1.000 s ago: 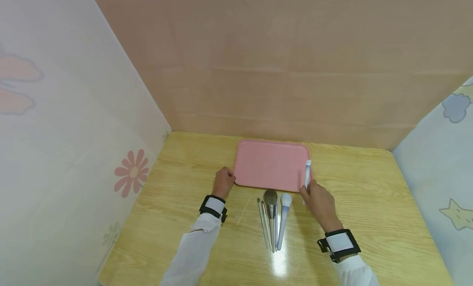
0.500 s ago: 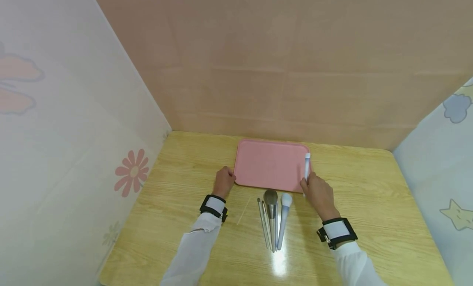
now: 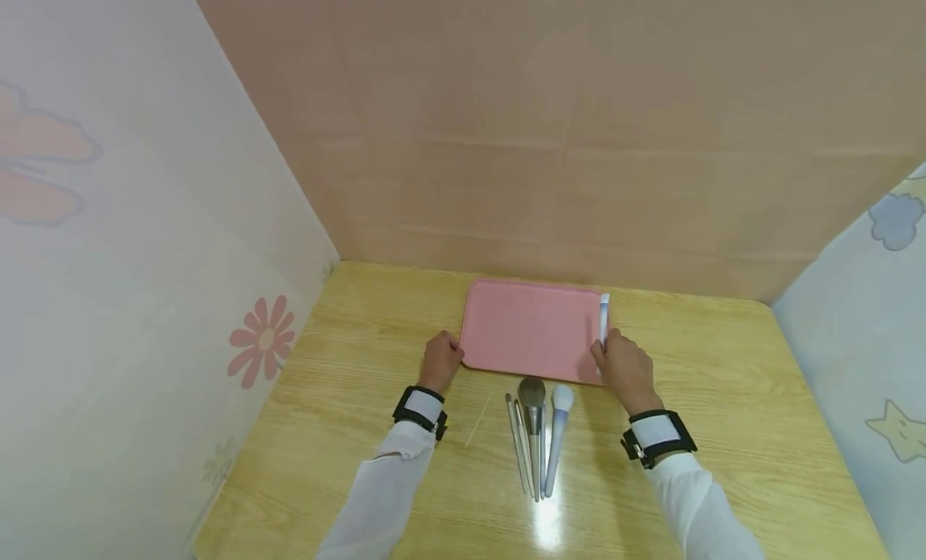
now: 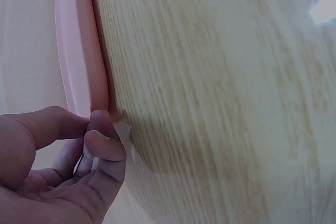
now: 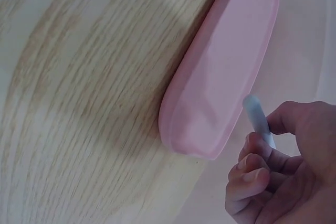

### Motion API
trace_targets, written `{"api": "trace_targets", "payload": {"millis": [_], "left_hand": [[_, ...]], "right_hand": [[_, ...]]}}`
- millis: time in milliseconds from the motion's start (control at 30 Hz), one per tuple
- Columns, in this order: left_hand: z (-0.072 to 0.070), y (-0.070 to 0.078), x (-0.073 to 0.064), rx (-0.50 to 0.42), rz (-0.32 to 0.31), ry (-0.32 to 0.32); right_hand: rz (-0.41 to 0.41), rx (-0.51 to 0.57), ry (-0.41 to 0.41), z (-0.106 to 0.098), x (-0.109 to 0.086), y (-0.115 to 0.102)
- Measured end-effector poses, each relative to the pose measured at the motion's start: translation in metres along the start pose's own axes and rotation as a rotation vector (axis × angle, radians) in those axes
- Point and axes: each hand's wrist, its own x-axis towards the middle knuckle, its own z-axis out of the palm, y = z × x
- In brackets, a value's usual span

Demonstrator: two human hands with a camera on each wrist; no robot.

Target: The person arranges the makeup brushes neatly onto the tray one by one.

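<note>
A pink tray (image 3: 528, 327) lies at the back of the wooden table. At its near left corner is my left hand (image 3: 440, 361); in the left wrist view the thumb and forefinger of this hand (image 4: 68, 166) pinch the tray's rim (image 4: 81, 45). My right hand (image 3: 628, 370) holds a slim makeup brush (image 3: 604, 317) over the tray's right side, white tip pointing away. The right wrist view shows the brush's rounded handle end (image 5: 255, 114) between thumb and forefinger of the right hand (image 5: 283, 171), beyond the tray's corner.
Several makeup brushes lie in front of the tray, among them a large dark-haired brush (image 3: 532, 395) and a white-headed brush (image 3: 560, 415). A thin pale stick (image 3: 477, 421) lies left of them. Walls (image 3: 448, 190) border the table (image 3: 723, 383) at the back and sides.
My right hand has moved a little forward, carrying the brush farther along the tray's right side. The left hand stays at the tray's corner. The head view has tilted slightly.
</note>
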Motion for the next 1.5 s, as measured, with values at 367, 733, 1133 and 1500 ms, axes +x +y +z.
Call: {"api": "trace_targets", "payload": {"millis": [367,733,1133,1500], "left_hand": [[0.000,-0.005,0.002,0.011,0.006,0.011],[0.002,-0.004,0.005,-0.003,0.024,0.010],[0.006,-0.009,0.006,-0.016,0.045,0.025],[0.004,-0.008,0.005,-0.041,0.086,0.020]], "right_hand": [[0.017,-0.006,-0.007,0.015,0.009,0.004],[0.025,-0.036,-0.024,0.022,0.021,0.016],[0.041,-0.057,-0.054,0.028,0.029,0.020],[0.043,-0.046,-0.047,0.033,0.030,0.017]]}}
